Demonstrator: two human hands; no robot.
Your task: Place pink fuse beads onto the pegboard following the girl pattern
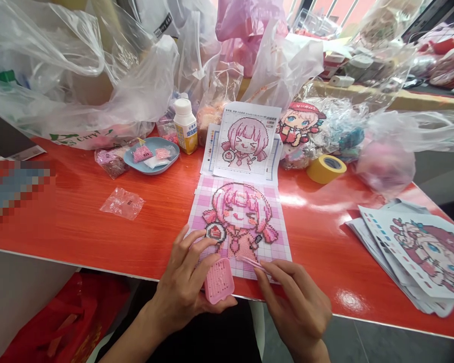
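Note:
My left hand grips a small pink bead tray, tilted at the table's front edge, with small pink beads in its grooves. Pinched in my right hand is a pair of pink tweezers, their tips at the lower part of the bead picture. That picture, a pegboard of fuse beads showing a pink-haired cartoon figure, lies flat before me. Behind it leans a printed pattern sheet of the same figure. Whether the tweezers hold a bead is too small to tell.
A blue plate with bead bags stands left, beside a white-and-yellow bottle. An emptied-looking plastic bag lies nearer. Yellow tape sits right, printed sheets at the right edge. Plastic bags crowd the back.

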